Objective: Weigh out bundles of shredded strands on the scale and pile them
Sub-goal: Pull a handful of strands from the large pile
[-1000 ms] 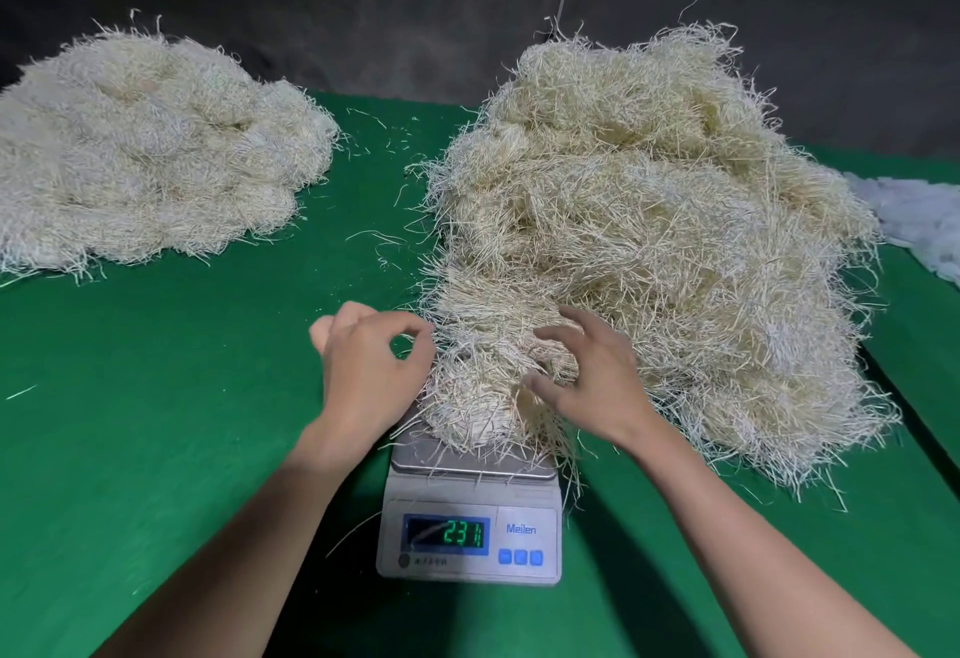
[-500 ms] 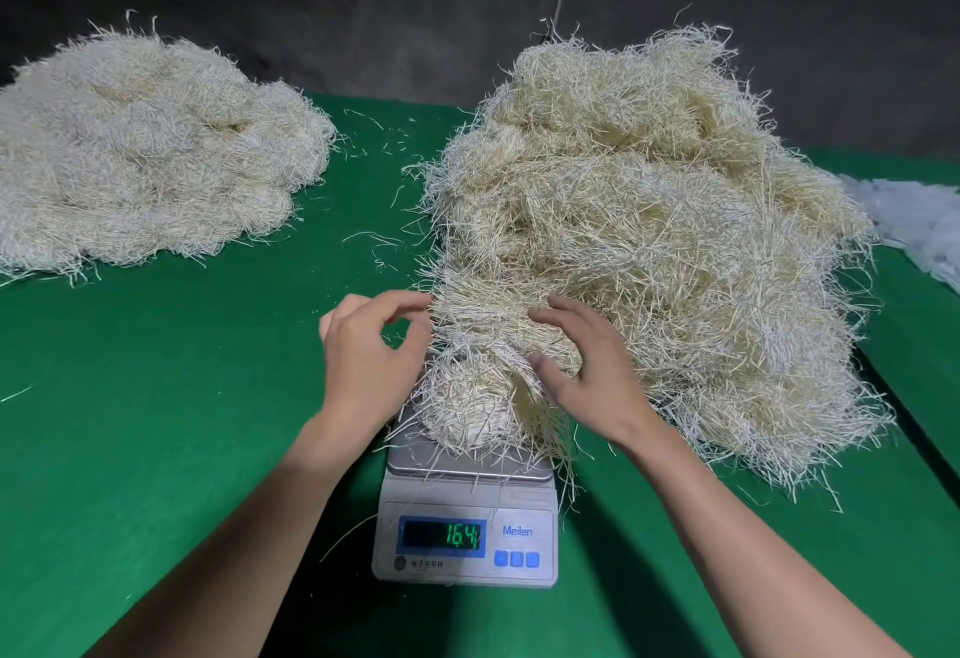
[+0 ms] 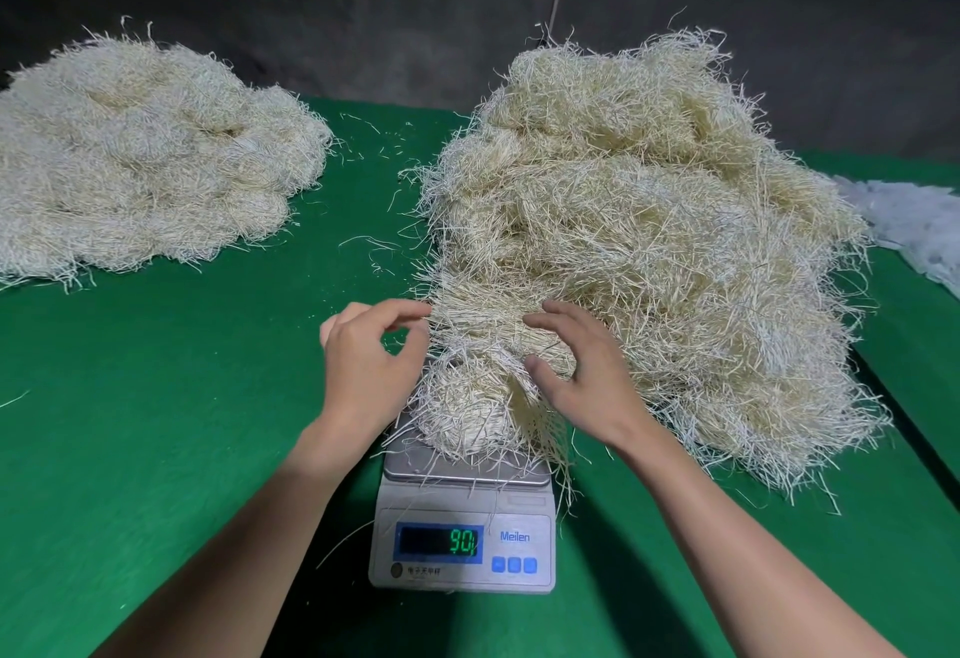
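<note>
A small digital scale (image 3: 522, 540) stands on the green table, its display showing about 90. A bundle of pale shredded strands (image 3: 467, 413) rests on its pan and runs back into the large loose heap (image 3: 649, 242) behind it. My left hand (image 3: 366, 366) is at the bundle's left side, thumb and forefinger curled onto the strand ends. My right hand (image 3: 584, 371) arches over the bundle's right part, fingers on top and thumb dug in beneath. A second pile of strands (image 3: 140, 164) lies at the far left.
Green table cloth (image 3: 156, 423) covers the surface, with stray strands scattered between the two heaps. Some white fluffy material (image 3: 914, 231) lies at the right edge. A dark gap (image 3: 930, 449) runs along the table's right side. Behind is a dark wall.
The scale reading has dropped from about 231 through 164 to about 90. Both hands have stayed on the bundle, shifting slightly up and back with the strands.
</note>
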The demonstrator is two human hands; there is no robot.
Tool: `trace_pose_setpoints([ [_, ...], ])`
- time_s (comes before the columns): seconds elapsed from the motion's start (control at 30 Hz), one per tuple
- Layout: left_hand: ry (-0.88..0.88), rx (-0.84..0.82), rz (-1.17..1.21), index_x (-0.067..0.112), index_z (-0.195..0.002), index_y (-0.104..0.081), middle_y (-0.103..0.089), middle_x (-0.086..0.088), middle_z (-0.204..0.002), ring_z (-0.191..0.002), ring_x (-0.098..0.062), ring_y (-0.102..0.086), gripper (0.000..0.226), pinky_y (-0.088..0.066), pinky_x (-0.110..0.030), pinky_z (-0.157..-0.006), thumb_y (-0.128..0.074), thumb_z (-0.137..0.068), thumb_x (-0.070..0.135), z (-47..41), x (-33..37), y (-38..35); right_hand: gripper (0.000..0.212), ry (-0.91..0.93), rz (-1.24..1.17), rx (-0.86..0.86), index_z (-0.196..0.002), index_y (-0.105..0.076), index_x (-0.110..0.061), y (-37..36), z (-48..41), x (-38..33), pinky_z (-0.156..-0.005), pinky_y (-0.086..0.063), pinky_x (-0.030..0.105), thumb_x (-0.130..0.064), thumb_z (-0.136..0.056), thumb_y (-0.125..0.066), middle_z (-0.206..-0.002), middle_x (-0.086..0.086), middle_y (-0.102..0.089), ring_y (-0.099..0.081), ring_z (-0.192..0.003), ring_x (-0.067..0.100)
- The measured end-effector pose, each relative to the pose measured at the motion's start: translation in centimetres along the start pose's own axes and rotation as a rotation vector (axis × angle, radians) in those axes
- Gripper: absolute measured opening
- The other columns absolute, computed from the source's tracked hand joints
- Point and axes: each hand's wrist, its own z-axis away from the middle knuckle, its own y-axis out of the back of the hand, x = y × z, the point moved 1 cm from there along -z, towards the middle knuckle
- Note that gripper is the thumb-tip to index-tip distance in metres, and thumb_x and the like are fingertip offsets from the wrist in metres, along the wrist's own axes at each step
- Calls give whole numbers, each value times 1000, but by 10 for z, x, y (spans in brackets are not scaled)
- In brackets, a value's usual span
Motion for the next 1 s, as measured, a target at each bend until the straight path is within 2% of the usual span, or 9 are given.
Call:
trace_pose_setpoints([
  [0.3, 17, -5, -4, 21, -89, -73, -57, 27, -76, -80, -15, -58, 16, -41, -54, -93, -68, -83, 8, 0, 0, -1, 41, 12, 0, 9, -128, -53, -27, 1, 0, 1, -115, -18, 47, -24, -87, -61, -143, -3, -41, -32, -134, 15],
  [0.53, 35, -15, -3, 24, -87, -72, -59, 24, -77, -80, -12, -58, 16, -41, -53, -94, -67, -84, 9, 0, 0, -2, 41, -6, 6, -3, -128, -52, -26, 0, 2, 6, -114, -18, 40, -24, -88, -61, -143, -3, -40, -31, -134, 15],
  [0.77, 40, -23, -17, 25, -85, -72, -60, 23, -76, -81, -13, -58, 16, -41, -53, -94, -67, -84, 11, -2, 1, -6, 40, -34, -19, -8, -128, -52, -24, -2, 4, 17, -115, -18, 40, -24, -89, -61, -143, -3, -41, -31, -135, 14],
  [0.83, 32, -28, -19, 24, -85, -72, -60, 24, -76, -81, -13, -58, 15, -41, -53, -94, -67, -84, 10, -5, 4, -9, 39, -37, -39, 27, -128, -53, -20, 0, 1, 22, -114, -26, 43, -19, -90, -59, -137, -2, -48, -39, -130, 15],
  [0.9, 19, -38, -20, 24, -85, -72, -60, 23, -76, -81, -13, -58, 15, -41, -52, -94, -66, -85, 10, -10, 9, -13, 36, -81, -60, 124, -126, -54, -16, 8, -8, 29, -104, -40, 41, -12, -90, -57, -129, 0, -55, -51, -116, 14],
  [1.0, 0, -66, -24, 25, -87, -72, -61, 22, -79, -83, -9, -57, 14, -40, -51, -96, -65, -86, 12, -20, 19, -21, 31, -212, -84, 287, -122, -57, -11, 26, -28, 41, -86, -50, 22, -7, -91, -55, -122, 4, -60, -58, -95, 9],
])
